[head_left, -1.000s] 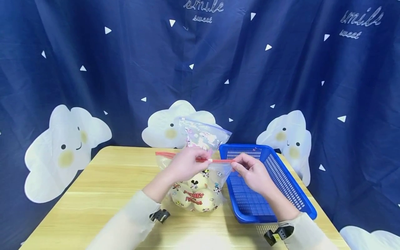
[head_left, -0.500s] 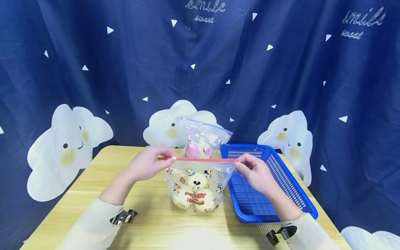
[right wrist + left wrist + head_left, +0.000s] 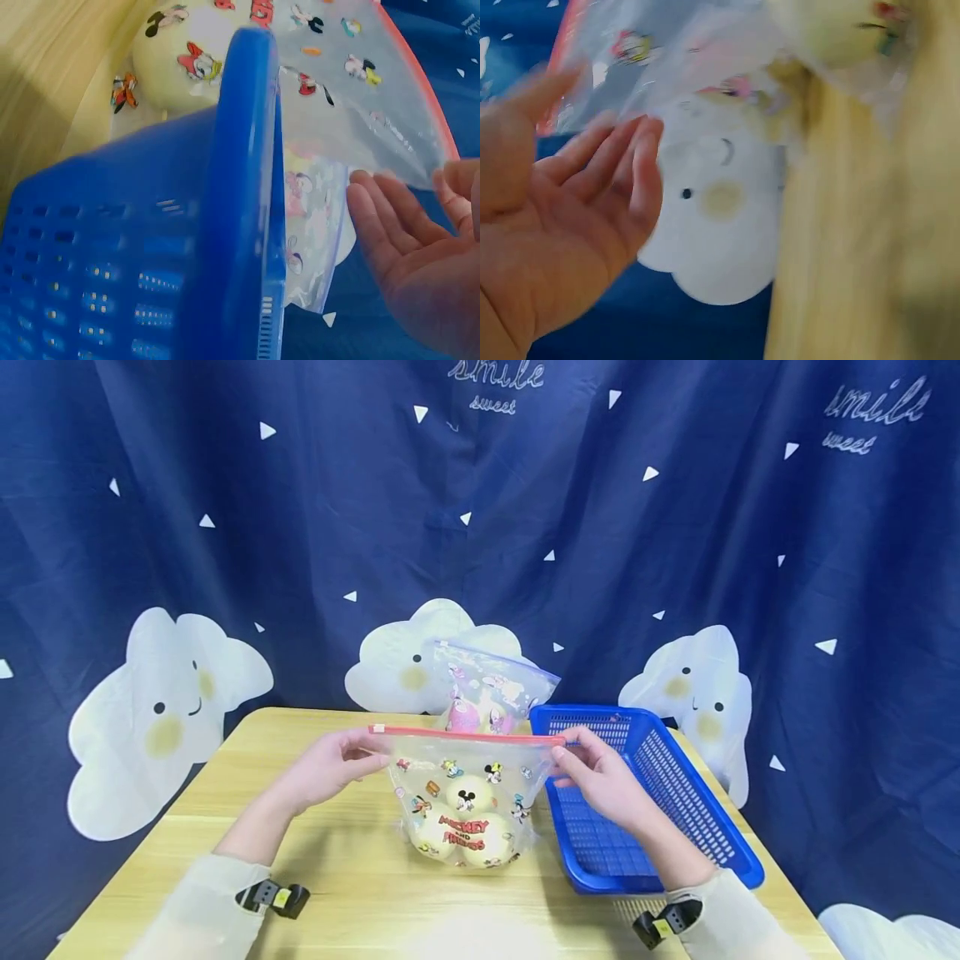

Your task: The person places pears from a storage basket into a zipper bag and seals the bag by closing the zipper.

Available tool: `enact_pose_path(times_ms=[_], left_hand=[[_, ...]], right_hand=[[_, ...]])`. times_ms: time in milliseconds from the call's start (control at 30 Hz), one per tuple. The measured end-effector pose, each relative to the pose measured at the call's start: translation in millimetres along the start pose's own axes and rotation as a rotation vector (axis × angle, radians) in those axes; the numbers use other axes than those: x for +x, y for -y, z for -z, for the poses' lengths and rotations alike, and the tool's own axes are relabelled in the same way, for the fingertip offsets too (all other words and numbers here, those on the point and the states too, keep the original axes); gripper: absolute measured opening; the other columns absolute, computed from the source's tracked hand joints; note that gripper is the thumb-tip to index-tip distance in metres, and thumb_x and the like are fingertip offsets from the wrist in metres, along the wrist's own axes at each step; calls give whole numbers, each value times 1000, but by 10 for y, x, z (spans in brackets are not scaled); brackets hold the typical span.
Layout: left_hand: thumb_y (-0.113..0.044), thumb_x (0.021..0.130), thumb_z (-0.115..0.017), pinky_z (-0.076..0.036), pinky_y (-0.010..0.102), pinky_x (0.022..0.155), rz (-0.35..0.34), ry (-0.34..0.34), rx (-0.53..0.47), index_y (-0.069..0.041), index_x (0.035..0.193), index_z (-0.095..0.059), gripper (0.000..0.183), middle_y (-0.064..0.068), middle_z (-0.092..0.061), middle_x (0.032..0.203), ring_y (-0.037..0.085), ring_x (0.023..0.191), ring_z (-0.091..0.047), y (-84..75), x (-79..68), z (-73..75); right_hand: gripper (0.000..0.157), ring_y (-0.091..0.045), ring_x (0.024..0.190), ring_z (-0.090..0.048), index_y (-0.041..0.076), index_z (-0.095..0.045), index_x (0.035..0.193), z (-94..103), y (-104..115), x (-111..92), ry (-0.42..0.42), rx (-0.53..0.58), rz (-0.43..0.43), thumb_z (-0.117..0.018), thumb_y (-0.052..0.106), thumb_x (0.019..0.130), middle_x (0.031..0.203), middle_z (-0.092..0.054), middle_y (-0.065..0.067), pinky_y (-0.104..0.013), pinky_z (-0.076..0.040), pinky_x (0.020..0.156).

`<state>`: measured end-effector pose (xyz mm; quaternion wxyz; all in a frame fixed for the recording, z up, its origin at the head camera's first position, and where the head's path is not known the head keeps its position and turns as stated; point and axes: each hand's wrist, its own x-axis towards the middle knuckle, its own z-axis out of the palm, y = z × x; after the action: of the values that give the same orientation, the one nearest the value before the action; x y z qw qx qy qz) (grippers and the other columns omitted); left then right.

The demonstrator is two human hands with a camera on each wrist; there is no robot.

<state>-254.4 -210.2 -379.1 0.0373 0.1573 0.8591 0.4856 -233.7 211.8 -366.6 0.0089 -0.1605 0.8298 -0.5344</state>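
Note:
A clear slider zip bag point(image 3: 480, 768) with a red zip strip and cartoon print stands on the table point(image 3: 345, 877), several round pale yellow things point(image 3: 487, 839) inside. Its white slider point(image 3: 378, 728) is at the left end of the strip. My right hand point(image 3: 603, 777) pinches the bag's top right corner between thumb and index finger, the other fingers stretched out in the right wrist view. At the opposite corner, my left hand point(image 3: 322, 768) has thumb and fingers spread apart, fingertips right at the bag's edge; the left wrist view shows a gap between them.
Behind, a second zip bag point(image 3: 498, 681) with a purple strip holds pink and pale round things. Close on the right stands a blue perforated basket point(image 3: 573, 860), partly under my right forearm. A dark blue curtain point(image 3: 300, 527) with clouds hangs behind the table.
My left hand has drawn the slider leftward along the red strip to its left end, then let go and lowered slightly. The right hand keeps its pinch on the right corner.

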Motion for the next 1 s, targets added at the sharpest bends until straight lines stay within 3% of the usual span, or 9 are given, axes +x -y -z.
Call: enact_pose_path(times_ms=[133, 300, 467, 700, 767, 900, 1000], left_hand=[[-31, 107, -74, -58, 33, 94, 32, -73, -26, -6, 128, -78, 33, 9, -80, 124, 22, 113, -72, 54, 34, -90], [-31, 106, -75, -59, 33, 96, 7, -164, -140, -6, 127, -79, 33, 8, -80, 121, 17, 109, -70, -70, 62, -101], [-28, 105, -76, -60, 30, 93, 26, -128, -185, -4, 128, -78, 33, 6, -81, 119, 14, 107, -70, -17, 67, -179], [-33, 109, -70, -58, 36, 98, 96, -80, -242, -4, 143, -70, 44, 12, -75, 138, 19, 122, -68, 191, 145, -308], [-33, 111, -67, -57, 40, 102, 110, -83, -249, -4, 144, -70, 44, 11, -76, 140, 17, 123, -68, 192, 193, -315], [-33, 113, -64, -56, 48, 111, 122, -130, -293, -3, 143, -71, 43, 11, -77, 137, 18, 122, -70, 135, 334, -301], [-35, 113, -63, -55, 53, 115, 130, -141, -320, -2, 145, -68, 47, 12, -76, 137, 20, 124, -70, 112, 453, -298]], right_hand=[[27, -22, 102, -77, 3, -64, 132, -48, 38, 50, -35, -32, -44, -69, 16, 109, 123, -79, -19, -37, -67, 86], [21, -14, 91, -73, -2, -72, 123, 21, 94, 100, -161, 4, -43, -70, 11, 107, 110, -81, -16, -30, -65, 82], [27, -16, 99, -73, 0, -72, 127, 97, 30, 116, -110, -27, -86, -70, 19, 109, 114, -81, -15, -30, -65, 86], [34, -30, 118, -71, 1, -71, 134, 64, -96, 167, 39, 14, -189, -69, 25, 110, 130, -75, -16, -42, -65, 99], [32, -29, 118, -72, 1, -72, 130, 51, -95, 211, 38, 14, -212, -68, 26, 110, 127, -76, -14, -43, -64, 99], [31, -25, 110, -75, 1, -74, 126, 54, -42, 368, -61, 25, -249, -64, 26, 112, 117, -77, -14, -45, -65, 97], [35, -28, 109, -76, 0, -73, 129, 83, -17, 506, -74, -7, -287, -63, 29, 112, 120, -77, -16, -44, -66, 97]])
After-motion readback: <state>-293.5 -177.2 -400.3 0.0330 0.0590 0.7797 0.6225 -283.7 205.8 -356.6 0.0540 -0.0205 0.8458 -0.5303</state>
